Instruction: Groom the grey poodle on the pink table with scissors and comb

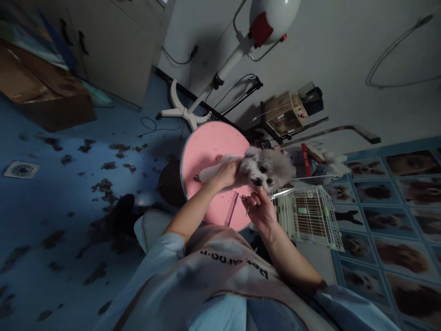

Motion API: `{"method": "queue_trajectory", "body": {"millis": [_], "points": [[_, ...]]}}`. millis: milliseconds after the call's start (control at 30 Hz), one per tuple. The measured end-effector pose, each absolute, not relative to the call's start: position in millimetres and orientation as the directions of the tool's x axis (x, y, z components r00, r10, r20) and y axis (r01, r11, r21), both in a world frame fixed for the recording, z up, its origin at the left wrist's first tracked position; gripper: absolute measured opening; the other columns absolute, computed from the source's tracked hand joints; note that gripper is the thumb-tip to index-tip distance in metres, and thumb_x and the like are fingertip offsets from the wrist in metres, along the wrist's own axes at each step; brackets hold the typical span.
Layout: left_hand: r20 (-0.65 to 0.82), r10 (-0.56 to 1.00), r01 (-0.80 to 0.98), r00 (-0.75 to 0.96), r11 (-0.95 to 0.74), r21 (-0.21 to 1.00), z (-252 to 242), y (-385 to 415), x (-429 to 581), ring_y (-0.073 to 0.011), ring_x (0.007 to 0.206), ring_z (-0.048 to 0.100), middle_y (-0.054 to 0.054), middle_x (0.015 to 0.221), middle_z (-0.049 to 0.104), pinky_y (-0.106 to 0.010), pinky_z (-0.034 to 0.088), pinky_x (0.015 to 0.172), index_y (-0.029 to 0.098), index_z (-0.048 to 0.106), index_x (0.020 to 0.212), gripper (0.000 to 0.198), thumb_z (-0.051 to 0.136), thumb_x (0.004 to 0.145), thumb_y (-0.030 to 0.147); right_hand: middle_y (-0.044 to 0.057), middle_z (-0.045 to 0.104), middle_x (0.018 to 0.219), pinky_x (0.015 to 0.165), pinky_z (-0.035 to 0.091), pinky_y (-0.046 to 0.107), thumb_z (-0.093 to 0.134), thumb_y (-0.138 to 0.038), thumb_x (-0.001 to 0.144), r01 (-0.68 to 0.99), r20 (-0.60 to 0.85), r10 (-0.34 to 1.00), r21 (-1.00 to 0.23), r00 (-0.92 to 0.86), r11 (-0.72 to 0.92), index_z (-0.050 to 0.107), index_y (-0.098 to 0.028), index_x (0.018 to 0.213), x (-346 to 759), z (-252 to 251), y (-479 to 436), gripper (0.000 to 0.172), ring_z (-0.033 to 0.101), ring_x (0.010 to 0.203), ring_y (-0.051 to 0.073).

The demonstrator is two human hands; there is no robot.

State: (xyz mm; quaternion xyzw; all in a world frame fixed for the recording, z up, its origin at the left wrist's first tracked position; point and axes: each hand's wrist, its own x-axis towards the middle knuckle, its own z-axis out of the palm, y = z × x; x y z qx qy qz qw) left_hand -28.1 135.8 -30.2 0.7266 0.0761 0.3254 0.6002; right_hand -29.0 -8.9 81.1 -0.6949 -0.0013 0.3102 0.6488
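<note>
A small grey and white dog [274, 165] with a fluffy head is on the round pink table [200, 142], its face turned toward me. My left hand [227, 174] lies against the dog's neck and chest, its fingers curled into the fur and partly hidden. Close under the dog's chin, my right hand [260, 207] holds a pair of scissors [283, 193], with the blades pointing right, away from the face. The finger loops show at the left of that hand. A thin purple comb-like tool [233, 209] lies on the table near my apron.
A white stand dryer [237, 50] rises behind the table. A white wire cage [306, 216] stands at the right, below a shelf with a wooden box [284, 112]. Clumps of cut hair [103, 186] litter the blue floor. A cardboard box [51, 92] sits at the left.
</note>
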Motion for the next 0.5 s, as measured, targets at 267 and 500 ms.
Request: {"method": "queue_trajectory", "body": {"millis": [267, 500], "points": [[0.324, 0.473, -0.205, 0.819, -0.286, 0.936, -35.1, 141.7, -17.1, -0.0267, 0.090, 0.064, -0.013, 0.099, 0.070, -0.036, 0.052, 0.080, 0.013, 0.067, 0.101, 0.024, 0.059, 0.084, 0.028, -0.014, 0.029, 0.045, 0.070, 0.054, 0.030, 0.076, -0.053, 0.071, -0.375, -0.460, 0.326, -0.879, 0.826, -0.294, 0.058, -0.022, 0.082, -21.8, 25.8, -76.1, 0.038, 0.031, 0.040, 0.006], [0.193, 0.509, -0.139, 0.839, -0.142, 0.980, -37.2, 136.5, -1.4, -0.0270, 0.098, 0.064, -0.013, 0.105, 0.070, -0.040, 0.053, 0.092, 0.014, 0.067, 0.095, 0.021, 0.061, 0.078, 0.023, -0.012, 0.032, 0.043, 0.058, 0.048, 0.030, 0.069, -0.064, 0.066, -0.232, -0.393, 0.202, -0.807, 0.897, -0.543, 0.061, -0.018, 0.073, -1.6, -39.4, -139.4, 0.047, 0.037, 0.040, 0.008]]}}
